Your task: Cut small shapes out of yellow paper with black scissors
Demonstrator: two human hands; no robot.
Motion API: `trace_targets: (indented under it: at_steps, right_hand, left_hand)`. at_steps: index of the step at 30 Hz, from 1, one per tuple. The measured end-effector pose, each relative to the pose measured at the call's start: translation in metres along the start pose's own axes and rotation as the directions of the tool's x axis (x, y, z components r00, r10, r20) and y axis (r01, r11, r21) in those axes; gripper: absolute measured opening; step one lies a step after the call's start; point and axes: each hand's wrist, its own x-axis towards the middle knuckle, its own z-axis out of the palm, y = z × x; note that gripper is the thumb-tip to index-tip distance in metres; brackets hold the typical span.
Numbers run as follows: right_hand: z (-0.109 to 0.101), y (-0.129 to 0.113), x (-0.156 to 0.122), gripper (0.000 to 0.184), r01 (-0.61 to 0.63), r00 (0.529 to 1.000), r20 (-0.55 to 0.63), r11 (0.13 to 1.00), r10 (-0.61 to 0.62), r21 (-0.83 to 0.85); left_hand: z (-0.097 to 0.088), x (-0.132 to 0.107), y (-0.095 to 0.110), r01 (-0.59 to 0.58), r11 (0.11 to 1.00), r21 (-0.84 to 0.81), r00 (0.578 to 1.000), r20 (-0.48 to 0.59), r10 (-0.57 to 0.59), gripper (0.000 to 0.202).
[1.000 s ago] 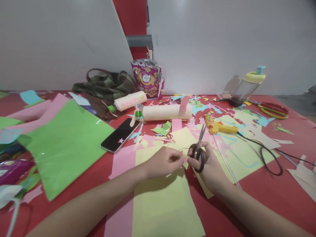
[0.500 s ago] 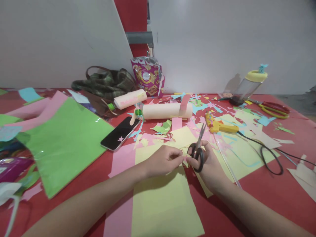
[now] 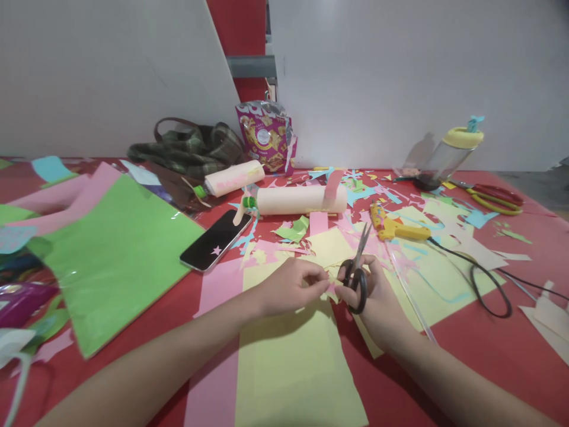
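Observation:
Black-handled scissors (image 3: pixel 359 279) rest in my right hand (image 3: pixel 377 302), with the blades pointing up and away. The thumb and fingers of that hand are closed around the loops. My left hand (image 3: pixel 296 287) pinches a small piece of pale yellow paper (image 3: pixel 332 287) with its thumb and forefinger. The right thumb tip is close by that scrap; whether it grips the paper too is hard to see. Under both hands lies a large yellow paper sheet (image 3: pixel 297 373), partly over a pink sheet (image 3: pixel 213 356).
Beyond my hands lie a paper-wrapped bottle (image 3: pixel 293 200), a smaller wrapped bottle (image 3: pixel 235 178) and a phone (image 3: pixel 216 240). A yellow glue gun (image 3: pixel 404 230) with a black cord sits right. Green sheets (image 3: pixel 120 255) cover the left. Red-yellow scissors (image 3: pixel 493 198) and a tilted clear container (image 3: pixel 453 157) stand far right.
Hardly anything differs. My hands hold nearly the same pose around the small paper piece, and the whole view has shifted very slightly.

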Motion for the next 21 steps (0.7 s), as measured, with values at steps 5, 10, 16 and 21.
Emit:
trace_targets:
  at_steps: [5, 10, 16, 21]
  right_hand:
    - [-0.0019, 0.0029, 0.0023, 0.032, 0.033, 0.998, -0.05, 0.998, -0.029, 0.061]
    - [-0.0005, 0.0018, 0.0005, 0.033, 0.015, 0.999, -0.045, 0.999, -0.013, 0.033]
    - [-0.0005, 0.0, -0.0016, 0.034, 0.007, 1.0, -0.02, 0.999, -0.008, -0.032]
    - [0.0002, -0.002, -0.0013, 0.033, 0.018, 1.0, -0.018, 0.999, -0.019, -0.043]
  left_hand:
    - [0.0004, -0.0009, 0.0019, 0.007, 1.0, 0.0, 0.999, -0.031, -0.007, 0.025]
    - [0.0026, -0.0015, 0.002, 0.016, 1.0, -0.008, 0.999, -0.04, -0.016, 0.026]
    - [0.0054, -0.0029, 0.0034, 0.034, 0.999, 0.0, 0.997, -0.067, -0.034, 0.028]
    - [0.007, -0.0039, 0.0049, 0.047, 0.999, 0.016, 0.996, -0.071, -0.045, 0.026]
